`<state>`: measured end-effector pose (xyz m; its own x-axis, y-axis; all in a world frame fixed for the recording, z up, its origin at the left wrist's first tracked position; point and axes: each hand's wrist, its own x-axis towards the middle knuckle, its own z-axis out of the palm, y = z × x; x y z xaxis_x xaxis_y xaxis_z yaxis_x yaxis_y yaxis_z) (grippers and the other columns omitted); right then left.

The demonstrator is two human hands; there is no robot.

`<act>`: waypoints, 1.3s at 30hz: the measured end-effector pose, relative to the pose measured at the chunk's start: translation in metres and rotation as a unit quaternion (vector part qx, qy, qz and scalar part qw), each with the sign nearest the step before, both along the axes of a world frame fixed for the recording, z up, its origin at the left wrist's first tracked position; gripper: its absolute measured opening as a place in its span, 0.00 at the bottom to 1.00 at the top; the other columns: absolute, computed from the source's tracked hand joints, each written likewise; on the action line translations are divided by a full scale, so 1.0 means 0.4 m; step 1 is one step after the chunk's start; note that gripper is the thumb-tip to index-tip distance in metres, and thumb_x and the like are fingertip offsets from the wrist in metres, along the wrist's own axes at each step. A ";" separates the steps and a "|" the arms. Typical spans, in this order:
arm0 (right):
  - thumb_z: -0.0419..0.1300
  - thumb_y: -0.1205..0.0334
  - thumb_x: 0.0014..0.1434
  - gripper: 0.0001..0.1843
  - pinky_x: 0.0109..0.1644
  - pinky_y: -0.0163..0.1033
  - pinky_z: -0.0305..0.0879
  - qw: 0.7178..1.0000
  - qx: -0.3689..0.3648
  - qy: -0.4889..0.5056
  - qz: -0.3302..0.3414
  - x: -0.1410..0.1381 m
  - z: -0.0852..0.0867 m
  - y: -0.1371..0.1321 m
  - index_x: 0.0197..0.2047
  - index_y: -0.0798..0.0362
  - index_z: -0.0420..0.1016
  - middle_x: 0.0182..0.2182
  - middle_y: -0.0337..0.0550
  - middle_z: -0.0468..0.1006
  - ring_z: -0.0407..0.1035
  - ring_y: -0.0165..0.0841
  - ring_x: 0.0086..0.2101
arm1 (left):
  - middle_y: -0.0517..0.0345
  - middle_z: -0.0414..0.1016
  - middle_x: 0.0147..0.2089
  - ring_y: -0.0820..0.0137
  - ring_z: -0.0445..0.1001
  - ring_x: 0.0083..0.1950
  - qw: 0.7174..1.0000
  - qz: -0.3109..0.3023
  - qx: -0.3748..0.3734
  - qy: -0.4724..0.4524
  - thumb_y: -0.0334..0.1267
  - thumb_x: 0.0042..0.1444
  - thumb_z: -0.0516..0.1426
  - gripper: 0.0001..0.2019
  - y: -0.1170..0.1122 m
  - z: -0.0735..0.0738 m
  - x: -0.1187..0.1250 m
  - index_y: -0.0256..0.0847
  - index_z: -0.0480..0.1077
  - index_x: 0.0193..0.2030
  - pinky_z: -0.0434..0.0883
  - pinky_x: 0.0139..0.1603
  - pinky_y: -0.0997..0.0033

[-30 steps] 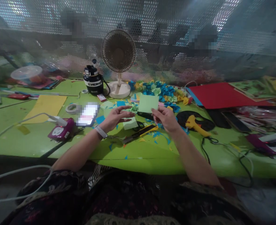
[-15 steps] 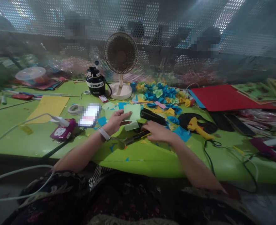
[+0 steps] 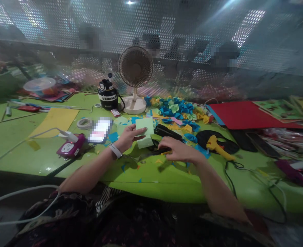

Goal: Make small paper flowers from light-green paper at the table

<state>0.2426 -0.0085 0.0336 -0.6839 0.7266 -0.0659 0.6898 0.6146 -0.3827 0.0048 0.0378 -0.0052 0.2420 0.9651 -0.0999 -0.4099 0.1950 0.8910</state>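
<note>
My left hand (image 3: 127,137), with a white band on its wrist, pinches a light green square of paper (image 3: 145,126) and holds it just above the green table (image 3: 154,175). A second pale green sheet (image 3: 144,141) lies right under it. My right hand (image 3: 176,150) lies low on the table with its fingers curled round the yellow-and-black handles of the scissors (image 3: 151,153), whose blades point left. A black stapler (image 3: 165,131) lies just beyond that hand.
A small fan (image 3: 135,77) and a black jug (image 3: 107,97) stand behind. Blue, yellow and green paper flowers (image 3: 178,107) are heaped at the back. A yellow glue gun (image 3: 217,145), a red sheet (image 3: 246,109), a phone (image 3: 99,130) and a purple power strip (image 3: 69,148) lie around.
My right hand let go of the green paper and dropped to the scissors on the table. My left hand took over the paper and lowered it.
</note>
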 end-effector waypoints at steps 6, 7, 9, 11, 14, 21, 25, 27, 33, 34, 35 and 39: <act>0.60 0.61 0.54 0.13 0.50 0.49 0.69 0.969 0.140 0.145 -0.141 0.101 0.053 0.000 0.45 0.49 0.72 0.44 0.49 0.74 0.71 0.42 0.44 | 0.64 0.70 0.27 0.73 0.75 0.36 1.000 0.006 0.006 -0.002 0.39 0.37 0.73 0.23 -0.001 0.003 0.002 0.37 0.61 0.25 0.76 0.44 0.67; 0.60 0.59 0.56 0.13 0.50 0.51 0.68 0.960 0.175 0.140 -0.165 0.110 0.052 0.003 0.45 0.49 0.73 0.44 0.50 0.74 0.71 0.44 0.44 | 0.64 0.71 0.27 0.73 0.75 0.35 1.000 0.011 0.006 -0.007 0.39 0.36 0.74 0.23 -0.001 0.003 0.003 0.37 0.62 0.25 0.76 0.44 0.67; 0.60 0.57 0.57 0.13 0.51 0.53 0.67 0.947 0.231 0.123 -0.189 0.123 0.044 0.010 0.45 0.50 0.74 0.43 0.51 0.74 0.70 0.47 0.46 | 0.63 0.72 0.28 0.74 0.75 0.34 1.000 0.018 0.006 -0.017 0.39 0.35 0.74 0.21 0.000 0.003 0.005 0.36 0.65 0.26 0.76 0.44 0.67; 0.59 0.57 0.57 0.13 0.51 0.53 0.66 0.942 0.251 0.111 -0.191 0.127 0.036 0.015 0.45 0.50 0.74 0.42 0.51 0.75 0.70 0.47 0.46 | 0.62 0.74 0.29 0.74 0.74 0.33 1.000 0.015 0.009 -0.021 0.39 0.35 0.74 0.20 0.000 0.003 0.005 0.35 0.69 0.28 0.76 0.43 0.68; 0.59 0.58 0.57 0.14 0.50 0.52 0.67 0.944 0.252 0.103 -0.185 0.126 0.030 0.017 0.46 0.50 0.75 0.42 0.50 0.75 0.70 0.46 0.45 | 0.61 0.76 0.29 0.74 0.75 0.33 1.000 0.011 0.018 -0.022 0.40 0.37 0.74 0.19 -0.001 0.001 0.005 0.35 0.72 0.31 0.76 0.43 0.68; 0.59 0.58 0.56 0.14 0.52 0.52 0.66 0.945 0.246 0.109 -0.185 0.119 0.033 0.018 0.46 0.50 0.75 0.43 0.50 0.75 0.71 0.46 0.46 | 0.57 0.79 0.33 0.72 0.77 0.35 1.000 0.005 0.019 -0.016 0.40 0.39 0.73 0.18 -0.003 -0.001 0.006 0.34 0.74 0.34 0.76 0.45 0.66; 0.59 0.59 0.57 0.14 0.54 0.53 0.66 0.947 0.250 0.103 -0.173 0.117 0.026 0.020 0.47 0.50 0.75 0.44 0.52 0.76 0.70 0.47 0.48 | 0.56 0.79 0.34 0.72 0.77 0.34 1.000 0.002 0.020 -0.015 0.39 0.39 0.73 0.19 -0.002 -0.004 0.004 0.34 0.74 0.35 0.76 0.44 0.67; 0.58 0.59 0.58 0.14 0.55 0.54 0.66 0.949 0.253 0.091 -0.166 0.114 0.021 0.021 0.47 0.50 0.75 0.45 0.52 0.77 0.70 0.48 0.50 | 0.57 0.79 0.33 0.72 0.76 0.34 1.000 -0.002 0.025 -0.011 0.40 0.39 0.73 0.19 -0.002 -0.006 0.004 0.34 0.74 0.35 0.76 0.44 0.67; 0.57 0.62 0.58 0.13 0.53 0.51 0.68 0.955 0.247 0.073 -0.147 0.095 0.013 0.020 0.47 0.49 0.76 0.46 0.51 0.77 0.71 0.46 0.50 | 0.61 0.75 0.29 0.73 0.75 0.33 0.999 0.002 0.010 -0.033 0.41 0.40 0.72 0.18 -0.012 -0.013 0.017 0.34 0.70 0.28 0.77 0.44 0.64; 0.58 0.63 0.58 0.14 0.53 0.51 0.68 0.956 0.245 0.074 -0.142 0.093 0.011 0.020 0.47 0.49 0.76 0.46 0.50 0.77 0.71 0.46 0.50 | 0.60 0.75 0.30 0.73 0.75 0.34 0.999 -0.001 0.003 -0.036 0.41 0.42 0.72 0.17 -0.014 -0.013 0.020 0.34 0.70 0.29 0.77 0.44 0.64; 0.58 0.63 0.57 0.14 0.53 0.51 0.68 0.958 0.242 0.074 -0.137 0.091 0.010 0.020 0.47 0.48 0.76 0.45 0.49 0.77 0.71 0.45 0.49 | 0.58 0.76 0.32 0.72 0.75 0.34 0.999 -0.006 -0.006 -0.037 0.39 0.43 0.71 0.16 -0.016 -0.013 0.022 0.34 0.70 0.30 0.78 0.43 0.63; 0.58 0.65 0.56 0.15 0.52 0.50 0.69 0.962 0.232 0.074 -0.125 0.087 0.006 0.022 0.47 0.47 0.77 0.45 0.47 0.78 0.72 0.44 0.48 | 0.53 0.77 0.37 0.66 0.78 0.40 0.998 -0.021 -0.048 -0.038 0.32 0.46 0.70 0.17 -0.026 -0.005 0.026 0.36 0.65 0.33 0.78 0.46 0.55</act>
<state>0.2776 0.0001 0.0359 -0.4619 0.7973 0.3886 0.7971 0.5653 -0.2123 0.0153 0.0273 -0.0073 0.2927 0.9406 -0.1720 -0.4644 0.2970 0.8343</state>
